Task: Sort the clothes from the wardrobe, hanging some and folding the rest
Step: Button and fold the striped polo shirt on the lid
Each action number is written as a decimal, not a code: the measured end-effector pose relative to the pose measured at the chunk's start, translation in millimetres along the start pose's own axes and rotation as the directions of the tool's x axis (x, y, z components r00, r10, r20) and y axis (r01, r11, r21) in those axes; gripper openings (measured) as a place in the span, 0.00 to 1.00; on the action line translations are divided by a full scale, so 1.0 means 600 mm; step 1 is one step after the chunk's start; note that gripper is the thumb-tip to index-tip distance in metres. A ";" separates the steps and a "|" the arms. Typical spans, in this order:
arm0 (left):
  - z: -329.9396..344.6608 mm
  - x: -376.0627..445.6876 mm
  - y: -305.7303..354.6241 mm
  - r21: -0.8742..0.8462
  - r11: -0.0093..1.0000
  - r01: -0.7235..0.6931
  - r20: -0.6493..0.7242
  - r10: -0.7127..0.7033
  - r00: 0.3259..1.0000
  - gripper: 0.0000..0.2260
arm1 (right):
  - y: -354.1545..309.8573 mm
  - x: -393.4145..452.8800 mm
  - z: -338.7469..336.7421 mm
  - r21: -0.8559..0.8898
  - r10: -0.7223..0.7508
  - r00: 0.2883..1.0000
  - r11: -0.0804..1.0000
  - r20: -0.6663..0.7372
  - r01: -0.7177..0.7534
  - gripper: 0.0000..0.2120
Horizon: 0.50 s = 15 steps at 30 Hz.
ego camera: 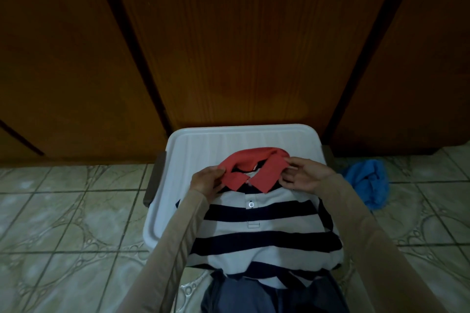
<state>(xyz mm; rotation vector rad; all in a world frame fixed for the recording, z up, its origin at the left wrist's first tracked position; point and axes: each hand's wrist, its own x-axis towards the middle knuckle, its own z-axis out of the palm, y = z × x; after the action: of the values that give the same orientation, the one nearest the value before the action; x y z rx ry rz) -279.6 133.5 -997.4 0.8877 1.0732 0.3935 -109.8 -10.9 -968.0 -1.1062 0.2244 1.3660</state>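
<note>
Head view: left hand [207,180] and right hand [304,176] are pinching the coral collar [250,168] of the folded navy-and-white striped polo shirt [264,231] on the white plastic lid [203,142], apparently squaring it, so stacking is likely following.

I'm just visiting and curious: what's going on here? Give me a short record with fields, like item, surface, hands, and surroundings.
item: striped polo shirt, navy and white, with a coral collar, lying front up
surface: white plastic lid
left hand: pinches the collar's left side
right hand: pinches the collar's right side
nearby: blue cloth crumpled on the tiled floor
behind: brown wooden wardrobe doors, closed
</note>
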 end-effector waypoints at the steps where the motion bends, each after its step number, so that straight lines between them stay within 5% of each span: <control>1: 0.000 -0.002 0.001 -0.024 1.000 0.015 0.048 -0.014 0.999 0.04 | 0.001 0.001 0.002 -0.027 0.004 1.000 1.000 -0.004 -0.004 0.01; 4: 0.000 -0.007 0.005 -0.185 0.977 0.104 0.175 -0.071 0.982 0.07 | 0.005 0.002 0.002 -0.058 -0.009 0.999 0.998 -0.031 0.007 0.02; 7: -0.011 -0.008 0.006 -0.311 0.932 0.187 0.158 -0.143 0.977 0.15 | 0.005 0.006 -0.007 -0.032 -0.019 0.997 0.999 -0.072 0.016 0.04; 12: -0.017 -0.006 0.002 -0.275 0.954 0.117 0.136 -0.082 0.987 0.18 | 0.014 0.009 -0.019 0.012 -0.009 0.994 1.000 -0.113 0.010 0.05; 15: -0.007 -0.011 0.003 -0.131 0.989 0.073 0.123 -0.057 0.991 0.07 | 0.016 0.008 -0.015 0.026 -0.019 0.996 0.999 -0.082 0.021 0.06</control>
<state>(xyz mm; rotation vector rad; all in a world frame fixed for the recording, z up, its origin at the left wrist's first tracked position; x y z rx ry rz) -286.2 131.7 -992.9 0.7443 0.9517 0.3498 -112.6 -15.9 -980.8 -1.1409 0.2899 1.2979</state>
